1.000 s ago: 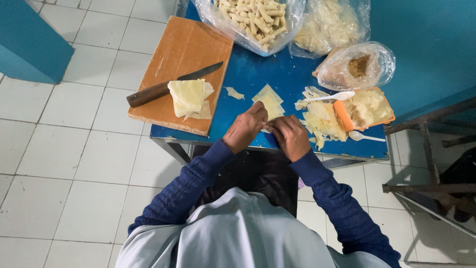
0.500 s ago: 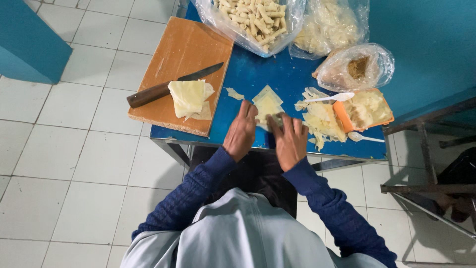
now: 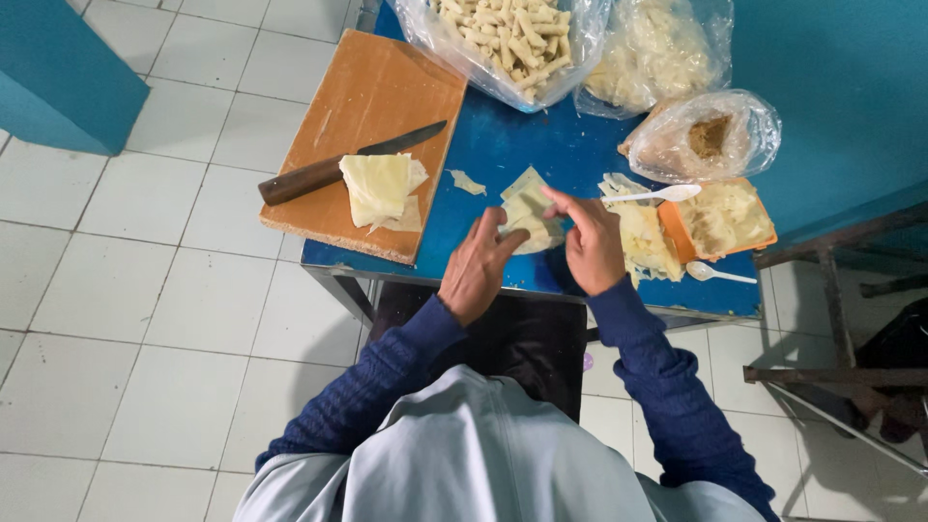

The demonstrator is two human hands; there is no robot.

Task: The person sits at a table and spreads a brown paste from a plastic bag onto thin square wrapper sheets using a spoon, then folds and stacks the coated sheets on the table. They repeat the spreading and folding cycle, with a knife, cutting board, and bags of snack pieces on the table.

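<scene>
Fingers of the left hand lie extended and close together, tips touching the wrapper; those of the right hand are curled, thumb and forefinger pinched on the wrapper's right edge.

Wrapper: pale, thin sheet, flat on the blue table, near the front edge, about midway along it, between the two hands.

Board: wooden, over the table's left end, overhanging the left edge.

Knife: dark handle, lying across the board, blade pointing right.

Stack: pale wrappers on the board's front right part, just beside the blade.

Scrap: small, pale, on the table between stack and wrapper.

Bags: three, clear plastic, along the back edge; the left holds finished rolls, the middle pale shreds, the right a brown filling.

Tray: orange, at the right end, holding pale filling.

Spoons: two, white; one rests over the tray's left side, one lies at the front right corner.

Heap: pale scraps, between right hand and tray.
</scene>
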